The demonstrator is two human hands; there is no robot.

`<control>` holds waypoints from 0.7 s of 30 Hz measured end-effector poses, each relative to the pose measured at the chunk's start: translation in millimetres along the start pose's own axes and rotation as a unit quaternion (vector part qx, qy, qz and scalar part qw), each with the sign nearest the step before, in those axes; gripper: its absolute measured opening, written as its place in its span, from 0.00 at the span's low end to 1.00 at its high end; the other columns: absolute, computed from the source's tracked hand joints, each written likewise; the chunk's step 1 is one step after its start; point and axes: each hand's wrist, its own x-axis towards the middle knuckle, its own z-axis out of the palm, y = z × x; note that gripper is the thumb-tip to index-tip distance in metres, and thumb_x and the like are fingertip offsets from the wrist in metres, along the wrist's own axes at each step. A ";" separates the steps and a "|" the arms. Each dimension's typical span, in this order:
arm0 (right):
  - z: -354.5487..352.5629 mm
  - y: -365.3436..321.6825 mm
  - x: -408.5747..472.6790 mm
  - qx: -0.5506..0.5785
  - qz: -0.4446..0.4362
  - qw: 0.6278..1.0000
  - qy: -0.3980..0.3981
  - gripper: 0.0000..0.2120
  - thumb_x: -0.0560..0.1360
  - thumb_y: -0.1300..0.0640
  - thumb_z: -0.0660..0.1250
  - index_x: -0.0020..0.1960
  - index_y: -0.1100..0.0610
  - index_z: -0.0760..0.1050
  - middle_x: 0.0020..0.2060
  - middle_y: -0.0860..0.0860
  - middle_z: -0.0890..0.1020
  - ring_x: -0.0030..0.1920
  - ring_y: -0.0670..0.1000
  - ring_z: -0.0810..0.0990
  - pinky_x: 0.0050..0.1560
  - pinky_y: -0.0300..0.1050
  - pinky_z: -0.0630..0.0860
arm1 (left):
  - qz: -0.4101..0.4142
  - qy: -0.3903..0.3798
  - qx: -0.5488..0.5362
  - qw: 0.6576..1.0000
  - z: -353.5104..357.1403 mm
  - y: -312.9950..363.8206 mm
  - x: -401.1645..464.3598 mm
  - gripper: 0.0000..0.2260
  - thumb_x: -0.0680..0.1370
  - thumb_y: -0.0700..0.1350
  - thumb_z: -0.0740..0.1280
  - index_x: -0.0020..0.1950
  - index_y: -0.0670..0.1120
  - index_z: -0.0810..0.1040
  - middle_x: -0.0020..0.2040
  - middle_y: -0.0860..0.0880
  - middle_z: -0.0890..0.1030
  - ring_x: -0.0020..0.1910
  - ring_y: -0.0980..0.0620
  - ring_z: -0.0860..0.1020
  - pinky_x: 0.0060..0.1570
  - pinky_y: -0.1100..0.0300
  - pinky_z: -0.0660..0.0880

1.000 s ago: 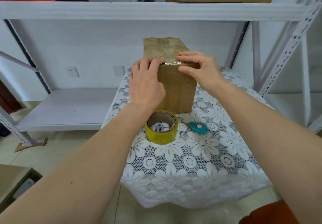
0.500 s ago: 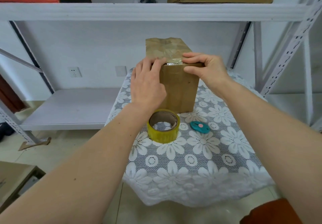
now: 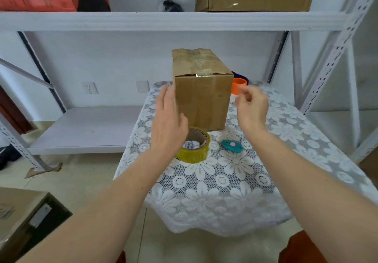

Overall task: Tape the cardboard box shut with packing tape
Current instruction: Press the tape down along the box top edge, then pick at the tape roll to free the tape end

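Note:
A tall brown cardboard box (image 3: 202,99) stands upright on the lace-covered table (image 3: 235,191), its top flaps down with clear tape across the top and over the front edge. A yellowish roll of packing tape (image 3: 197,149) lies flat just in front of the box. My left hand (image 3: 168,121) hovers with fingers spread by the box's left front edge, above the roll, holding nothing. My right hand (image 3: 250,107) is blurred to the right of the box, fingers loosely curled, with nothing in it.
A teal cutter (image 3: 232,145) with a pink button lies right of the tape roll. An orange roll (image 3: 238,86) sits behind the box's right side. White metal shelving (image 3: 163,20) surrounds the table, with boxes on top. Another carton (image 3: 24,219) stands on the floor at lower left.
Both hands have come off the box's top front edge and dropped lower, the left toward the tape roll, the right out to the side. The box stands free.

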 end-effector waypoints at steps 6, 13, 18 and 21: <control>14.0 21.0 -66.5 -0.003 0.124 0.972 -0.200 0.11 0.79 0.58 0.60 0.59 0.54 0.76 0.51 0.51 0.81 0.51 0.51 0.80 0.56 0.52 0.79 | -0.134 -0.204 -0.033 0.969 12.2 -31.3 -58.7 0.38 0.60 0.67 0.73 0.67 0.55 0.70 0.74 0.49 0.60 0.72 0.51 0.63 0.68 0.51 0.66; 5.1 6.3 -86.0 0.117 0.191 0.939 -0.263 0.15 0.78 0.48 0.61 0.62 0.51 0.75 0.58 0.50 0.79 0.59 0.49 0.77 0.64 0.49 0.73 | -0.222 -0.224 -0.230 0.921 -4.6 -9.2 -50.1 0.15 0.67 0.53 0.76 0.39 0.45 0.74 0.38 0.48 0.78 0.38 0.52 0.75 0.42 0.59 0.71; -2.8 -2.2 -83.8 0.319 0.278 0.869 -0.257 0.16 0.80 0.54 0.58 0.61 0.62 0.74 0.54 0.57 0.80 0.56 0.53 0.78 0.65 0.49 0.72 | -0.304 -0.207 -0.367 0.854 0.0 3.2 -55.7 0.26 0.57 0.62 0.77 0.43 0.44 0.78 0.40 0.48 0.82 0.43 0.51 0.80 0.59 0.50 0.75; -4.2 -6.4 -88.9 0.373 0.292 0.846 -0.244 0.15 0.80 0.57 0.58 0.61 0.65 0.74 0.53 0.57 0.79 0.58 0.53 0.76 0.66 0.46 0.70 | -0.327 -0.181 -0.395 0.839 -1.8 13.2 -55.7 0.23 0.61 0.59 0.77 0.44 0.42 0.79 0.36 0.50 0.82 0.41 0.52 0.80 0.55 0.54 0.76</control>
